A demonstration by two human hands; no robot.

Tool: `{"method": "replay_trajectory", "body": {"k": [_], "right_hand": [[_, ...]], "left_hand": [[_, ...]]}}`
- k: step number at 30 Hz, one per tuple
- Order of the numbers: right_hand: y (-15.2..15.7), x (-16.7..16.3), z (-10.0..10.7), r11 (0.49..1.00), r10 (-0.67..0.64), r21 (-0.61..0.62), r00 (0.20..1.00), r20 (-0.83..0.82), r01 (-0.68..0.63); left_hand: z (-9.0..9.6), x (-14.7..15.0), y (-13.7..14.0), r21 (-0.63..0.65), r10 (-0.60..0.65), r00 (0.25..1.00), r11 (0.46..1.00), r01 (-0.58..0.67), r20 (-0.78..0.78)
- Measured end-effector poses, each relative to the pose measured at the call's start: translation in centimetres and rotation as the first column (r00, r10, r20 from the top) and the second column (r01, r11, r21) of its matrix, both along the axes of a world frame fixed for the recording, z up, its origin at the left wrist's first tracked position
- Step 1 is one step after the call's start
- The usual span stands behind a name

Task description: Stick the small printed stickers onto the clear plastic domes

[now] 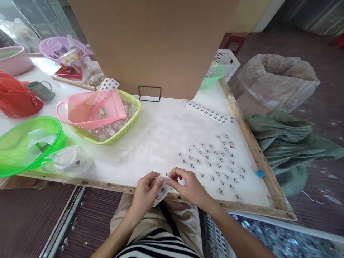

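A white sticker sheet with small black panda-like prints (162, 193) hangs over the near table edge. Pinched around its upper part is my left hand (146, 191), thumb and fingers closed. My right hand (186, 184) has its thumb and forefinger together at the top corner of the same sheet; whether a single sticker is between them is too small to tell. To the right, many small clear discs with the same print (219, 165) lie spread over the white tabletop (156, 132). Farther back rests a strip of printed stickers (206, 111).
A yellow-green basket (131, 123) of clear pieces carries a pink scoop (94, 107). Leftward are a green basket (60, 132), a clear plastic bag (70, 159) and a red bag (18, 96). A large cardboard panel (158, 46) stands behind. Wooden strips (249, 143) edge the table.
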State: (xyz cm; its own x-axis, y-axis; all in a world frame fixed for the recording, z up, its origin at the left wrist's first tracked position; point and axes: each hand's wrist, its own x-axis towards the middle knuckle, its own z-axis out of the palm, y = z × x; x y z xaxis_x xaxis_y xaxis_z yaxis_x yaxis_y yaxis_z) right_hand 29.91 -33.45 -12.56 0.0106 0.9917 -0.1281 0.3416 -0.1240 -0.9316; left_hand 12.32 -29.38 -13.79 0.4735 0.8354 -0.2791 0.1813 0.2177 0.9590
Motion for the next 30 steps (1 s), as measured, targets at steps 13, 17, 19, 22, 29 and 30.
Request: {"method": "replay_trajectory", "body": {"k": [13, 17, 19, 22, 29, 30], "right_hand": [[-0.6, -0.5, -0.4, 1.0, 0.0, 0.018, 0.999, 0.039, -0.001], [-0.5, -0.6, -0.3, 0.999, 0.032, 0.032, 0.998, 0.046, -0.033], [-0.5, -0.7, -0.4, 0.998, 0.027, 0.049, 0.998, 0.061, -0.03], [-0.7, -0.8, -0.4, 0.994, -0.034, 0.104, 0.996, 0.079, 0.026], [-1.2, -0.2, -0.2, 0.956, -0.136, 0.276, 0.985, 0.102, 0.104], [-1.0, -0.2, -0.2, 0.947, -0.179, 0.28, 0.982, 0.06, 0.156]], "left_hand": [[-0.5, 0.0, -0.3, -0.038, 0.09, 0.995, 0.995, -0.088, 0.048], [-0.5, -0.1, -0.4, -0.013, 0.118, 0.993, 0.993, -0.118, 0.016], [-0.5, -0.1, -0.5, 0.001, 0.13, 0.992, 0.992, -0.13, 0.01], [-0.6, -0.2, -0.4, 0.018, 0.14, 0.99, 0.99, -0.14, -0.002], [-0.5, -0.1, -0.3, 0.05, 0.144, 0.988, 0.989, -0.141, -0.063], [-0.6, -0.1, -0.3, 0.052, 0.143, 0.988, 0.989, -0.14, -0.063]]}}
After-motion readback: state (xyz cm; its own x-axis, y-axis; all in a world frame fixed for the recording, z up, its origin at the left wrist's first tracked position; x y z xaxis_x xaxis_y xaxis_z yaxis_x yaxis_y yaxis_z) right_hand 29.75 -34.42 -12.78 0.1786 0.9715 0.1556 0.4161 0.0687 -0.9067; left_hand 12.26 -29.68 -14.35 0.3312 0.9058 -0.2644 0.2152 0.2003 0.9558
